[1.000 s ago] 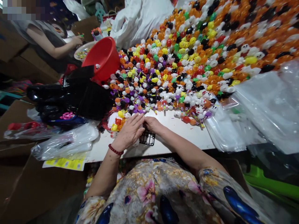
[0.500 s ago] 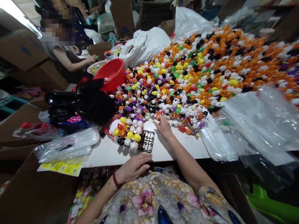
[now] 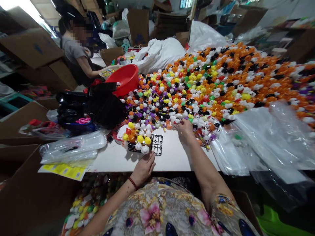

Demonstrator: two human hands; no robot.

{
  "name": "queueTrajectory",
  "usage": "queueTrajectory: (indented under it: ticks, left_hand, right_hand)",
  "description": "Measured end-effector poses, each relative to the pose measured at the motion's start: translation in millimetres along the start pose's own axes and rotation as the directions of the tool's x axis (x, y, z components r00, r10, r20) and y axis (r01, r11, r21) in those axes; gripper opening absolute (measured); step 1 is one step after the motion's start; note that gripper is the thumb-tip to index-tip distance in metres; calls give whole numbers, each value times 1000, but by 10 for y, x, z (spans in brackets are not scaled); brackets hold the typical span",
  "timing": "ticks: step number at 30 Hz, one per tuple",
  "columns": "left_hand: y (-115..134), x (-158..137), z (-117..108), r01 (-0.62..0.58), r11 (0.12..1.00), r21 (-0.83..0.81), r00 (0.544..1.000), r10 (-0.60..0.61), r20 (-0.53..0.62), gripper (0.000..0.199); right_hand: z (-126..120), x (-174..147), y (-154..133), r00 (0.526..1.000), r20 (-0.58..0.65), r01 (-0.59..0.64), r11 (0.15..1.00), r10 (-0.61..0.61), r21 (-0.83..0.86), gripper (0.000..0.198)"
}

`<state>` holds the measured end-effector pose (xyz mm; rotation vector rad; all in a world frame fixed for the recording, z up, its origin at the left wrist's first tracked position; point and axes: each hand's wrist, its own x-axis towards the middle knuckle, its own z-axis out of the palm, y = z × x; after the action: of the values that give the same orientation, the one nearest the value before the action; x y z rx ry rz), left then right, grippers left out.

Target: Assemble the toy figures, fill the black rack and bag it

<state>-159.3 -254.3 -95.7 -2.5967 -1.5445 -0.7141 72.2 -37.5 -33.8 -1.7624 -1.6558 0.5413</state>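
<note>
On the white table (image 3: 169, 159) lies a black plastic grid tray (image 3: 157, 145). Small round toy heads (image 3: 139, 139) in white, yellow, orange, red and black fill its left part, while the bare grid shows on the right. My left hand (image 3: 144, 167) lies at the tray's near edge, fingers stretched out, their tips beside or touching the grid. At the near edge of a big pile of small plastic figures (image 3: 169, 105), my right hand (image 3: 185, 128) has its fingers bent together among the pieces. Whatever is between those fingertips is too small to make out.
A red basin (image 3: 126, 80) stands at the pile's left, beside black plastic bags (image 3: 103, 108). Clear plastic bags (image 3: 261, 124) lie at the right, more (image 3: 73, 147) at the left. Across the table sits another person (image 3: 76, 59) near a bowl. A cardboard box (image 3: 27, 183) stands at lower left.
My right hand has moved right and a little deeper into the figures, its fingers now bent in. My left hand has moved up to the tray's near edge. The view has shifted slightly.
</note>
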Motion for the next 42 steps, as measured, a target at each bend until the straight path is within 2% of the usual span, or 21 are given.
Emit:
queueTrajectory:
  ticks: [4,7,10,13,15,19,22,25,28,30,35,38,42]
  left_hand:
    - [-20,36,22,30,999,-40,1000,-29,11,43]
    - [-15,0,23,51,997,-58,998,-53,-31,41]
    - [3,-37,19,108,992,-58,993,-111,-36,40]
    - [19,-43,7,148,988,-54,989,-149,-4,40]
    - [25,-35,-3,157,986,-58,988,-156,14,40]
    - [36,-16,-23,166,984,-57,986,-165,23,39]
    - [49,-6,-30,169,985,-44,986,-168,10,37]
    - [63,-1,-31,182,982,-47,983,-182,17,36]
    - [66,0,-34,194,979,-55,981,-193,34,35]
    - [61,-4,-37,189,980,-62,981,-187,43,35]
    - [37,-28,-21,139,989,-59,990,-139,9,40]
    - [24,-31,3,114,992,-59,993,-116,-17,43]
    - [33,-14,10,99,994,-54,994,-102,-49,46]
  right_hand:
    - [-71,-212,-83,1000,19,15,994,-17,106,27]
    - [-17,-544,-150,985,163,11,954,-62,300,31]
    - [140,-909,-194,921,384,-161,831,-68,532,33]
    - [326,-1200,-199,856,515,-334,717,-40,612,37]
    - [426,-1329,-183,851,525,-377,682,-13,627,39]
    - [522,-1453,-155,862,504,-395,691,51,606,41]
    - [543,-1478,-179,877,481,-343,729,23,592,37]
    - [563,-1485,-240,877,477,-237,811,-58,535,27]
    - [575,-1480,-304,848,499,-62,900,-181,432,16]
    - [570,-1470,-328,821,510,66,929,-257,363,10]
    - [555,-1467,-307,762,522,294,923,-383,249,13]
    - [583,-1504,-292,750,515,341,910,-415,236,17]
    - [581,-1511,-288,729,527,344,900,-436,268,17]
